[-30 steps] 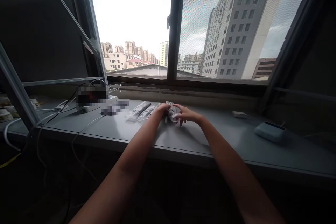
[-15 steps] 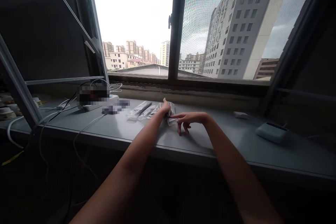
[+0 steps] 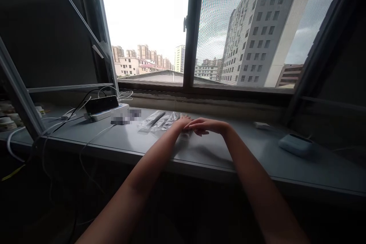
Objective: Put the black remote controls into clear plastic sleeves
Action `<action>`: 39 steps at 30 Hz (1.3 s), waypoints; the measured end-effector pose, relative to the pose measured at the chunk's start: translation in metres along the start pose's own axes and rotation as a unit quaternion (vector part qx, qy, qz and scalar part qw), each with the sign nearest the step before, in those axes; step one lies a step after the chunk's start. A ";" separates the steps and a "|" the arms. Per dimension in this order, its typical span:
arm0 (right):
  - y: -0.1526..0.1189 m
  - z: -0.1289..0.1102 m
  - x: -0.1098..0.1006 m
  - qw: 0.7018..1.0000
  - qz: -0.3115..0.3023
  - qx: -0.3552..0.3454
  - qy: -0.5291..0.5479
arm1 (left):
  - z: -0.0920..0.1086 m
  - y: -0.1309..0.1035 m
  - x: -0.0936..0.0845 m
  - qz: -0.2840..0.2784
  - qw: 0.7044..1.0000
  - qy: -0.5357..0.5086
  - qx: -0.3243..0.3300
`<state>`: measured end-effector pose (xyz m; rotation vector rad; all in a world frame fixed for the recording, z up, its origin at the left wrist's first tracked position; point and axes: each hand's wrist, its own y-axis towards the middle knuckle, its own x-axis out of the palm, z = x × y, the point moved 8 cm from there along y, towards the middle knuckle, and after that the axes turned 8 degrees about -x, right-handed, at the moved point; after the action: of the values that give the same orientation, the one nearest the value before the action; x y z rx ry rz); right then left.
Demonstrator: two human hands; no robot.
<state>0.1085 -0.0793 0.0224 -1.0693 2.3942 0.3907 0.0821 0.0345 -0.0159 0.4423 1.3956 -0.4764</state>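
Clear plastic bags (image 3: 153,121) lie side by side on the grey desk (image 3: 128,137), one with a long dark strip inside. My left hand (image 3: 183,122) rests palm down on the rightmost bag (image 3: 186,134), its fingers stretched toward the window, and hides most of that bag. From the right, my right hand (image 3: 204,126) reaches in with a bent wrist. Its extended fingers overlap the back of my left hand; whether they touch it or the bag, I cannot tell. Its other fingers hang loosely curled, and I see nothing held in either hand.
A phone (image 3: 102,104) leans on a white power strip (image 3: 114,111) with cables at the left. White-lidded jars (image 3: 7,123) stand at the far left behind a metal frame (image 3: 21,87). A blue-grey box (image 3: 296,144) and a small white adapter (image 3: 261,125) are at the right.
My left hand has flattened onto the bag, its raised thumb lowered. My right hand has shifted slightly left, and its hanging fingers have lifted and drawn in.
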 end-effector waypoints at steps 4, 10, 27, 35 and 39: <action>-0.002 0.004 -0.010 0.999 0.042 -0.007 0.005 | -0.009 -0.008 0.002 -0.033 0.999 0.024 -0.024; -0.004 0.019 -0.039 0.982 0.188 0.011 -0.025 | -0.006 -0.017 -0.011 0.001 0.998 0.056 -0.023; -0.039 0.075 -0.063 0.776 0.175 0.409 -0.447 | 0.080 -0.040 -0.009 0.036 0.988 0.106 0.102; -0.036 0.074 -0.061 0.777 0.154 0.396 -0.465 | 0.076 -0.035 -0.006 0.033 0.991 0.077 0.101; -0.035 0.071 -0.059 0.777 0.149 0.392 -0.469 | 0.076 -0.035 -0.007 0.033 0.993 0.066 0.097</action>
<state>0.1915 -0.0348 -0.0078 -0.0243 1.5003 -0.0286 0.1241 -0.0370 -0.0001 0.6866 1.4625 -0.5393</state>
